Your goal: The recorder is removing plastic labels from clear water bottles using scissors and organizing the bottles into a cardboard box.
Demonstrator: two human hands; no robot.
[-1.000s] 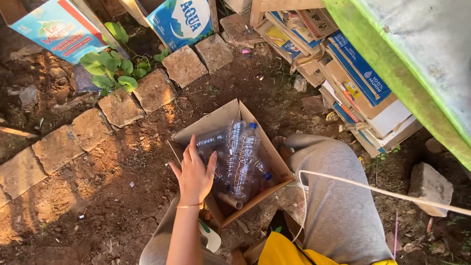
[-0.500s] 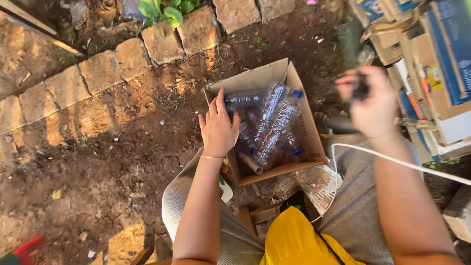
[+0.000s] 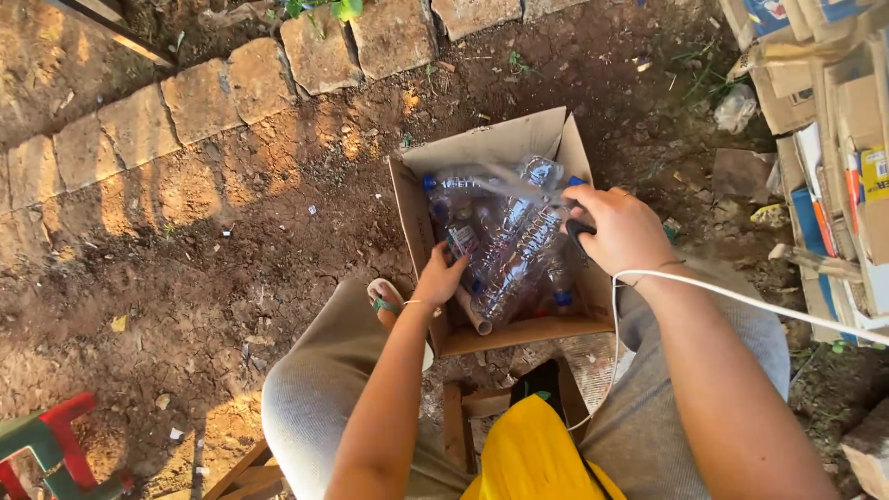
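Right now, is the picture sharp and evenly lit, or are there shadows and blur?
Head view: patchy orange sunlight on the dirt ground, with shade over the cardboard box; glare glints on the clear plastic bottles; the right hand is slightly motion-blurred, the left hand fairly sharp.

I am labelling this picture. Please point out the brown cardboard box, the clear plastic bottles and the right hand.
brown cardboard box [image 3: 486,145], head view, far inner wall.
clear plastic bottles [image 3: 519,250], head view, middle bottle's body.
right hand [image 3: 622,231], head view, back.
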